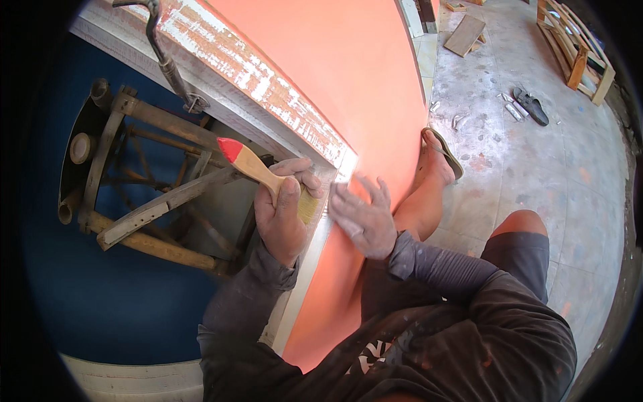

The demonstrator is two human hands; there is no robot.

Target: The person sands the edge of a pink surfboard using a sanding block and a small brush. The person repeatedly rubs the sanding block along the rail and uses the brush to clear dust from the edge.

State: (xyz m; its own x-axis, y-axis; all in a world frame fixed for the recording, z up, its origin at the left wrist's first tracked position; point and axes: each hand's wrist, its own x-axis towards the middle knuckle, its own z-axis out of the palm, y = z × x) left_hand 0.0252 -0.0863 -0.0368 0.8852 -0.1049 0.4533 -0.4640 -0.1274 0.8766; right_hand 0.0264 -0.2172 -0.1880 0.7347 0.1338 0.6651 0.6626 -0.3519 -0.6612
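Down at the edge of the orange panel (348,80), the left hand (281,214) is wrapped around a paintbrush (258,171), fingers closed on its pale wooden handle. The handle's red tip points up and to the left, while the bristles (only a yellowish sliver shows past the thumb) sit against the panel's whitish edge strip (311,251). The right hand (362,214) holds nothing: it lies flat with fingers spread on the orange surface just beside the brush, its outline slightly blurred. Both forearms wear dusty grey sleeves.

The panel runs as a broad slab from the top of the view toward the person's body, and its left rim is worn white with flecks of old paint. Left of it stands a rough wooden frame (144,214) against a dark blue ground, with a bent metal rod (167,63) resting on the rim above. On the right, the person's bare leg ends in a foot in a sandal (442,154) on a dusty concrete floor (556,167), where another dark sandal (531,106) lies well apart, near wooden pallets (576,50).
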